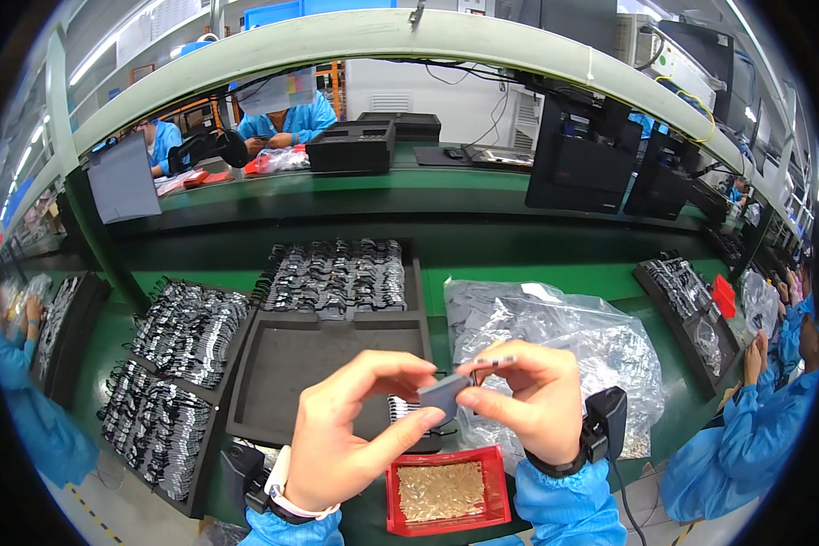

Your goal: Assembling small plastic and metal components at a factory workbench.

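Both hands meet above the near edge of the bench. The left hand (350, 446) pinches a small grey pad (444, 395) between thumb and forefinger, fingers closed narrowly on its lower edge. The right hand (528, 396) grips a thin dark strip (490, 363) between thumb and fingertips, with the strip's end lying at the upper corner of the pad. The two parts touch or nearly touch; which one cannot be told.

Judged from this posture, the step in hand is joining or aligning the strip with the pad. The next move would call for fine fingertip control: hold the pad steady with the left hand and seat the strip squarely with the right.

Directly below the hands stands a red tray (444, 523) filled with small pale metal parts. Behind the left hand lies a black foam tray (287, 364), its near compartment mostly bare and its far part loaded with rows of dark parts (337, 273). To the right lies a clear plastic bag (573, 337) of grey pieces. More loaded trays (187, 332) stand to the left.

Hard to make out: the strip's detail is blurred, and the pad's underside is hidden by the fingers. The left palm covers part of the foam tray. Both wrists carry strapped-on black devices, whose function cannot be read. Co-workers in blue coats appear at the picture's edges, cut off by the rim.
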A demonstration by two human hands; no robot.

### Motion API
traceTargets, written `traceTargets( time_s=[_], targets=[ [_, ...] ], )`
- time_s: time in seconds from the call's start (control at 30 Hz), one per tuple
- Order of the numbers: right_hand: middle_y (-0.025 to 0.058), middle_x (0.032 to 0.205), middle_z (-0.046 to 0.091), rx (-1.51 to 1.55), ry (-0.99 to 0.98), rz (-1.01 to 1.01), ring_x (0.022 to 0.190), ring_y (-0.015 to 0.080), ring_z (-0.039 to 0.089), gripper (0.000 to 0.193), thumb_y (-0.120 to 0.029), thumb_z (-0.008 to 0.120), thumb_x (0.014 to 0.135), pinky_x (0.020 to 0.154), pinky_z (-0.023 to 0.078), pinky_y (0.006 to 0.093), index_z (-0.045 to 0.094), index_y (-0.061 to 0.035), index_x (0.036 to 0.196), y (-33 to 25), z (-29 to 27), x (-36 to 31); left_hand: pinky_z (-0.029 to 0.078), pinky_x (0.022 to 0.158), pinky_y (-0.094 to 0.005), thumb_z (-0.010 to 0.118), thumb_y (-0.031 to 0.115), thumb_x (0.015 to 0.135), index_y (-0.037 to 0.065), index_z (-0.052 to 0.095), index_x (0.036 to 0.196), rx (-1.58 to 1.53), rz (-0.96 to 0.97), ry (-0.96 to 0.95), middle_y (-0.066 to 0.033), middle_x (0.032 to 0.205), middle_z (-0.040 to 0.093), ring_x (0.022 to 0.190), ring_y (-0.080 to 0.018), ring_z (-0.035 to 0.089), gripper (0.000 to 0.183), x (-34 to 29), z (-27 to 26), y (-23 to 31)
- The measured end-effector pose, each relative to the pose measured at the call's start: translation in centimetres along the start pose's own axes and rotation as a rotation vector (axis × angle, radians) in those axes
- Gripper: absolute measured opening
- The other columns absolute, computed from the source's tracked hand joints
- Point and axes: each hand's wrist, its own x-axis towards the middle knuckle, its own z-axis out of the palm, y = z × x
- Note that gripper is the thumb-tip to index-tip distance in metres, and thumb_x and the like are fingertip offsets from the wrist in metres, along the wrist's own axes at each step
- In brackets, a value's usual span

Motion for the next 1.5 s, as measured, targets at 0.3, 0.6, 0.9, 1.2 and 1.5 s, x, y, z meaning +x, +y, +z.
traceTargets(
  time_s=[0.3, 0.6, 0.9, 1.2, 1.5],
  targets=[
    [0.012, 0.081, 0.065, -0.143, -0.098, -0.043, 0.074, 0.0148, 0.063, 0.023, -0.001, 0.071, 0.068, 0.068, 0.048, 0.0241, 0.065, 0.0023, 0.09, 0.1, -0.6, 0.1, 0.05, 0.07, -0.0241, 0.062, -0.001, 0.076, -0.004, 0.059, 0.09, -0.028, -0.122, 0.006, -0.0083, 0.083, 0.064, 0.079, -0.0124, 0.062, 0.014, 0.3, 0.1, -0.6],
    [0.0141, 0.087, 0.065, -0.068, -0.005, 0.013, 0.081, 0.0186, 0.063, 0.024, 0.002, 0.069, 0.068, 0.072, 0.048, 0.0273, 0.064, 0.0019, 0.092, -0.4, -0.3, -0.2, 0.048, 0.075, -0.0251, 0.061, -0.004, 0.078, -0.005, 0.056, 0.094, -0.129, -0.126, -0.025, -0.0084, 0.085, 0.061, 0.084, -0.0128, 0.059, 0.017, 0.0, -0.2, -0.5],
    [0.0019, 0.077, 0.058, -0.828, 0.172, -0.69, 0.071, 0.0189, 0.054, 0.032, 0.002, 0.075, 0.051, 0.061, 0.045, 0.0294, 0.066, -0.0078, 0.08, -1.7, 0.4, -1.8, 0.048, 0.073, -0.029, 0.062, -0.01, 0.069, -0.005, 0.06, 0.086, -0.032, 0.115, 0.014, -0.0138, 0.086, 0.063, 0.082, -0.0205, 0.061, 0.018, -0.3, 0.7, -0.4],
    [0.0018, 0.076, 0.058, -0.887, 0.233, -0.792, 0.068, 0.0187, 0.052, 0.027, 0.001, 0.074, 0.053, 0.06, 0.044, 0.033, 0.066, -0.0079, 0.077, -1.0, 0.8, -1.8, 0.05, 0.067, -0.0312, 0.065, -0.014, 0.065, -0.004, 0.057, 0.076, 0.059, 0.169, 0.049, -0.0151, 0.077, 0.062, 0.076, -0.0218, 0.061, 0.017, -0.9, 1.6, -0.5],
    [0.0031, 0.083, 0.059, -0.78, 0.242, -0.774, 0.07, 0.0178, 0.056, 0.035, 0.002, 0.074, 0.056, 0.058, 0.047, 0.0281, 0.066, -0.0049, 0.089, -0.8, 1.1, -1.3, 0.052, 0.067, -0.0312, 0.067, -0.012, 0.058, -0.004, 0.061, 0.08, 0.308, 0.537, 0.161, -0.013, 0.078, 0.063, 0.073, -0.025, 0.064, 0.024, -0.4, 1.4, -0.9]
  ],
)
